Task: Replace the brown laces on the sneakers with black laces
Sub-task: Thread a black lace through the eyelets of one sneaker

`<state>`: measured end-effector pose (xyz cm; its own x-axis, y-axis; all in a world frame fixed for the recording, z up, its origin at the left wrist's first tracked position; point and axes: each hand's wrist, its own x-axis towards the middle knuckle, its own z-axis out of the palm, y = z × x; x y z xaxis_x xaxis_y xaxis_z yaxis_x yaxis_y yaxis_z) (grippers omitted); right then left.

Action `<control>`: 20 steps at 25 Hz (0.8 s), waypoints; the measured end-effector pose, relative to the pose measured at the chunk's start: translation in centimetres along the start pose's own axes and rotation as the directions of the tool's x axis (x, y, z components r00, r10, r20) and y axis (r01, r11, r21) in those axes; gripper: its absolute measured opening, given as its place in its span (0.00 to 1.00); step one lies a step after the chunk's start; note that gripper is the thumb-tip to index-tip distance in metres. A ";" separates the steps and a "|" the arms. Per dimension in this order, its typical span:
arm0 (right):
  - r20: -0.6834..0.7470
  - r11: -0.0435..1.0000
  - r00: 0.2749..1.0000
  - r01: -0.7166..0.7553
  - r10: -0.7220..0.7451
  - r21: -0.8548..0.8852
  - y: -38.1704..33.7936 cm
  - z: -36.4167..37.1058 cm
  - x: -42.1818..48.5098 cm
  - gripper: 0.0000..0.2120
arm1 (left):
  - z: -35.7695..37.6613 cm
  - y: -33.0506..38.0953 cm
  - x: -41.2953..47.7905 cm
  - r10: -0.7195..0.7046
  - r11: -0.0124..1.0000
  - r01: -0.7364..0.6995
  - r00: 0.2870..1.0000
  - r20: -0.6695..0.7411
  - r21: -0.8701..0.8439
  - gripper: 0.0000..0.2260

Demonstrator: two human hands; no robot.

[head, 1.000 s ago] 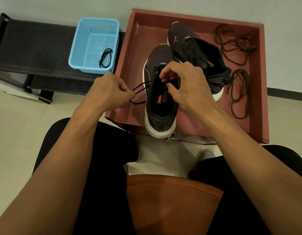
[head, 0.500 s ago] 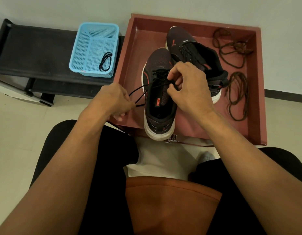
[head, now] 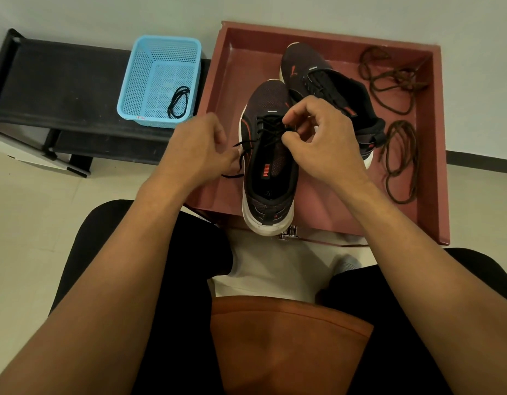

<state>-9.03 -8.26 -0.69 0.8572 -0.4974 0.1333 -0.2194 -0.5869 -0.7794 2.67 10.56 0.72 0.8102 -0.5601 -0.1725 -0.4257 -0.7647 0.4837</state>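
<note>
at the front edge of the red tray sits the near sneaker, heel toward me, its black lace crossed through the upper eyelets. since a second ago the left hand has come in right beside the shoe, fingers curled, pinching the free lace end. the right hand stays pinching the lace at the tongue. i judge this shoe's lacing is nearly done. behind it, the far sneaker looks already laced black. two brown laces lie loose at the tray's right. a spare black lace rests in the blue basket. the insole reads "puma". a red mark on the basket rim is unreadable.
</note>
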 end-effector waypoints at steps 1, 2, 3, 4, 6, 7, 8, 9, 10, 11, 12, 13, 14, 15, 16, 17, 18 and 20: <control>0.003 1.000 1.000 -0.007 0.007 0.006 0.0 -0.1 0.0 0.09 | 0.3 0.2 0.1 0.020 0.999 -0.019 0.999 0.036 -0.044 0.15; 0.009 1.000 1.000 -0.012 0.012 0.010 0.0 -0.2 0.1 0.09 | 0.5 0.4 0.3 0.035 0.997 -0.028 0.995 0.088 -0.078 0.16; 0.012 1.000 1.000 -0.018 0.018 0.014 0.1 -0.3 0.1 0.09 | 0.6 0.5 0.3 0.038 0.994 -0.025 0.991 0.127 -0.108 0.15; 0.012 0.999 1.000 -0.027 0.026 0.022 0.1 -0.4 0.1 0.09 | 0.5 0.5 0.4 0.034 0.987 -0.012 0.990 0.139 -0.157 0.12; -0.004 0.998 0.999 -0.041 0.041 0.054 0.1 -0.6 0.2 0.08 | -0.2 0.4 0.5 0.003 0.926 0.029 0.997 0.083 -0.377 0.06; -0.013 0.996 0.999 -0.037 0.038 0.075 0.0 -0.7 0.2 0.08 | -0.7 0.4 0.6 -0.022 0.845 0.038 0.999 0.036 -0.533 0.04; -0.011 0.994 1.000 -0.027 0.028 0.102 -0.1 -0.8 0.2 0.07 | -1.1 0.6 0.5 -0.040 0.727 0.034 0.999 0.007 -0.686 0.03; 0.005 0.992 1.000 -0.008 0.007 0.129 -0.4 -0.8 0.2 0.06 | -1.6 1.0 0.4 -0.033 0.582 0.025 0.999 0.007 -0.813 0.02; 0.036 0.989 0.999 0.019 -0.025 0.149 -0.7 -0.8 0.1 0.05 | -1.8 1.5 0.3 0.004 0.435 0.020 1.000 0.024 -0.900 0.04; 0.080 0.987 0.994 0.057 -0.070 0.153 -1.0 -0.7 -0.1 0.04 | -2.0 1.9 0.2 0.060 0.309 0.021 0.997 0.042 -0.951 0.06; 0.130 0.985 0.984 0.102 -0.120 0.139 -1.4 -0.7 -0.4 0.06 | -2.0 2.2 0.2 0.115 0.215 0.026 0.992 0.052 -0.976 0.08; 0.183 0.983 0.969 0.147 -0.165 0.106 -1.6 -0.5 -0.6 0.08 | -1.9 2.6 0.1 0.160 0.150 0.033 0.985 0.058 -0.988 0.09; 0.233 0.981 0.954 0.181 -0.192 0.067 -1.7 -0.4 -0.7 0.12 | -1.8 2.8 0.2 0.192 0.102 0.038 0.980 0.057 -0.994 0.10; 0.270 0.979 0.942 0.200 -0.202 0.035 -1.8 -0.2 -0.8 0.14 | -1.5 2.9 0.2 0.214 0.063 0.042 0.975 0.055 -0.997 0.10; 0.289 0.977 0.935 0.211 -0.208 0.019 -1.9 0.0 -0.8 0.16 | -1.2 3.1 0.3 0.222 0.029 0.046 0.974 0.051 -0.999 0.10; 0.289 0.975 0.933 0.221 -0.216 0.017 -1.9 0.2 -0.8 0.17 | -0.9 3.3 0.3 0.223 -0.001 0.053 0.974 0.051 -0.999 0.11; 0.272 0.974 0.936 0.227 -0.225 0.026 -1.9 0.3 -0.7 0.15 | -0.6 3.5 0.2 0.222 -0.019 0.061 0.973 0.055 -0.998 0.11; 0.220 0.973 0.948 0.220 -0.229 0.068 -1.8 0.4 -0.6 0.12 | -0.1 3.9 0.2 0.224 -0.029 0.074 0.972 0.066 -0.997 0.11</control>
<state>-8.92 -6.68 0.36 0.9657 -0.1961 0.1700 0.0064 -0.6370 -0.7709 1.22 7.53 2.67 0.6662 -0.7367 -0.1162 0.4743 0.2982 0.8283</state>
